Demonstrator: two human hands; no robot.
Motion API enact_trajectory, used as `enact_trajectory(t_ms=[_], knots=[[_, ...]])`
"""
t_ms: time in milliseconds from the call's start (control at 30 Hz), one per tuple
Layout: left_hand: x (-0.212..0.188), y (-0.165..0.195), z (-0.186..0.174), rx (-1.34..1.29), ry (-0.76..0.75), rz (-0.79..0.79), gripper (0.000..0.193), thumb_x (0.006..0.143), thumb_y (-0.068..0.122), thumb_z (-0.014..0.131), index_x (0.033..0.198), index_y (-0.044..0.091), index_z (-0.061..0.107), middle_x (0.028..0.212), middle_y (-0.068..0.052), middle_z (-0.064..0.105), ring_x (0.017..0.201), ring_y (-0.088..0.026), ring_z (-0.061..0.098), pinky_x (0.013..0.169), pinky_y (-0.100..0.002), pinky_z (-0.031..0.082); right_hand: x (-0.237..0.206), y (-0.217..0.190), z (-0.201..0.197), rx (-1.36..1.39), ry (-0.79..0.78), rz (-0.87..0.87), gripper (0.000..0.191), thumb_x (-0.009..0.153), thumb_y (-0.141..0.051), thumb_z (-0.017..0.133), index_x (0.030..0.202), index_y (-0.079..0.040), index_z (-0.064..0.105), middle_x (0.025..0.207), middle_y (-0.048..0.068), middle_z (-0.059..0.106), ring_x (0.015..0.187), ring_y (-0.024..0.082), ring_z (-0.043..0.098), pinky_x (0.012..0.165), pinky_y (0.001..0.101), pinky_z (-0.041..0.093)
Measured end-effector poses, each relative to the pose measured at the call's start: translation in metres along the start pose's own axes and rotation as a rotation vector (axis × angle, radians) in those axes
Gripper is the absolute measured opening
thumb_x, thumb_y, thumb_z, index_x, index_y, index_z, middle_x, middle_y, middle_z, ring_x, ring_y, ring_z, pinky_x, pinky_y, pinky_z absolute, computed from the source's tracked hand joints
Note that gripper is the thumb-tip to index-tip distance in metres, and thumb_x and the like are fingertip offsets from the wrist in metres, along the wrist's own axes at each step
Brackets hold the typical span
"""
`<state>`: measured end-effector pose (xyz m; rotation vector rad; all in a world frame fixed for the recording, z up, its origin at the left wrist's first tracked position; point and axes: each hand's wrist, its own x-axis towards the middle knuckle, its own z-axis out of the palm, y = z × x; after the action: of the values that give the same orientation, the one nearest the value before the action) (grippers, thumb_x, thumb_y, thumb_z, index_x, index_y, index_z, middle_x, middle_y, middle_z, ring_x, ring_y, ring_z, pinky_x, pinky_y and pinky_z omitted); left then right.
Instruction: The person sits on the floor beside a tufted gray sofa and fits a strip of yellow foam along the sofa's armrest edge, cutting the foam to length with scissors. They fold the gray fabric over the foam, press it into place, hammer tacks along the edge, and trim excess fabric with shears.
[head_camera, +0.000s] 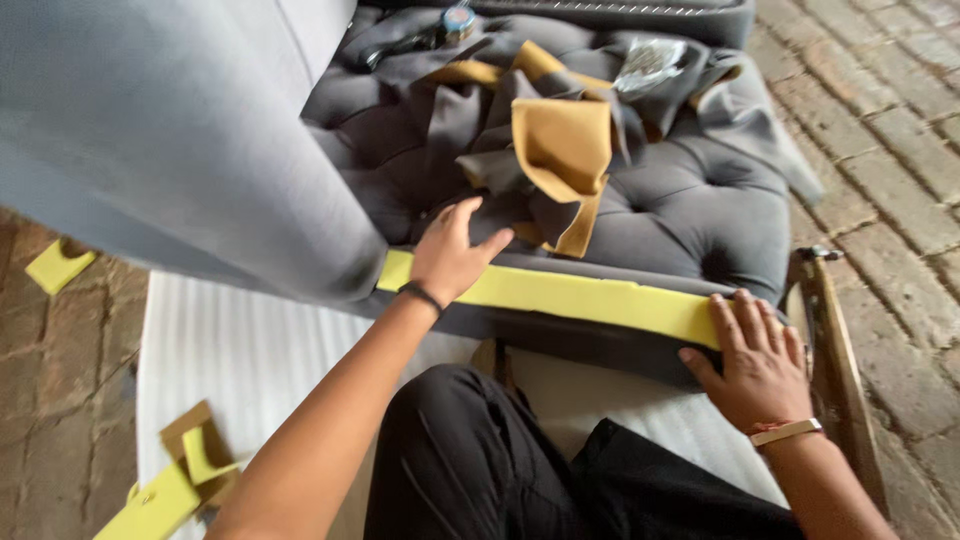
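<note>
A long yellow foam strip (590, 297) lies along the front edge of a grey tufted sofa seat (690, 215). My left hand (450, 255) presses flat on the strip's left end, fingers spread, a black band on the wrist. At the strip's right end, my right hand (755, 360) lies flat with fingers apart and holds the strip against the seat edge; a light band circles that wrist. Neither hand grips anything. Loose grey fabric with tan foam backing (560, 150) is heaped on the seat just beyond my left hand.
The sofa's grey padded arm (170, 130) rises at the left. A wooden sofa leg (835, 350) stands right of my right hand. White padded sheet (240, 350) covers the brick floor (880, 130). Yellow foam scraps (180, 480) lie at lower left, another foam scrap (58, 265) further left.
</note>
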<state>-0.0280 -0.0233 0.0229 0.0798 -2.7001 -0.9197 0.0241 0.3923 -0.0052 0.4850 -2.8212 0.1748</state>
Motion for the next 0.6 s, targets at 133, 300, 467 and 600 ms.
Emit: enact_trajectory(t_ms=[133, 300, 467, 600], knots=[[0.079, 0.049, 0.042, -0.263, 0.006, -0.311, 0.087, 0.08, 0.047, 0.082, 0.14, -0.002, 0.042, 0.133, -0.025, 0.059, 0.121, -0.037, 0.061, 0.1, -0.041, 0.049, 0.002, 0.0, -0.007, -0.017, -0.012, 0.009, 0.088, 0.082, -0.063, 0.056, 0.154, -0.016, 0.04, 0.16, 0.015, 0.037, 0.149, 0.035, 0.031, 0.116, 0.0527, 0.025], [0.122, 0.115, 0.061, -0.458, 0.399, -0.061, 0.035, 0.084, 0.014, 0.058, 0.114, 0.01, 0.076, 0.116, -0.011, 0.076, 0.111, -0.03, 0.071, 0.095, -0.037, 0.055, 0.01, 0.001, -0.018, 0.03, -0.038, -0.017, 0.098, 0.075, -0.067, 0.061, 0.154, -0.014, 0.037, 0.16, 0.02, 0.033, 0.149, 0.038, 0.028, 0.115, 0.0543, 0.023], [0.069, 0.219, 0.092, -0.551, 0.052, 0.506, 0.031, 0.096, 0.009, 0.051, 0.114, 0.018, 0.075, 0.116, -0.009, 0.077, 0.107, -0.028, 0.073, 0.096, -0.035, 0.057, 0.023, 0.005, -0.039, 0.413, 0.186, 0.055, 0.094, 0.074, -0.044, 0.076, 0.15, -0.007, 0.037, 0.157, 0.022, 0.037, 0.147, 0.036, 0.036, 0.117, 0.0537, 0.024], [0.016, 0.244, 0.1, -0.637, -0.354, 0.569, 0.041, 0.094, 0.014, 0.059, 0.134, 0.016, 0.063, 0.122, -0.015, 0.074, 0.11, -0.031, 0.071, 0.096, -0.039, 0.056, 0.058, 0.008, -0.038, 1.428, 0.102, 0.126, 0.092, 0.079, -0.009, 0.077, 0.157, -0.011, 0.029, 0.149, 0.016, 0.046, 0.132, 0.029, 0.05, 0.104, 0.0386, 0.047]])
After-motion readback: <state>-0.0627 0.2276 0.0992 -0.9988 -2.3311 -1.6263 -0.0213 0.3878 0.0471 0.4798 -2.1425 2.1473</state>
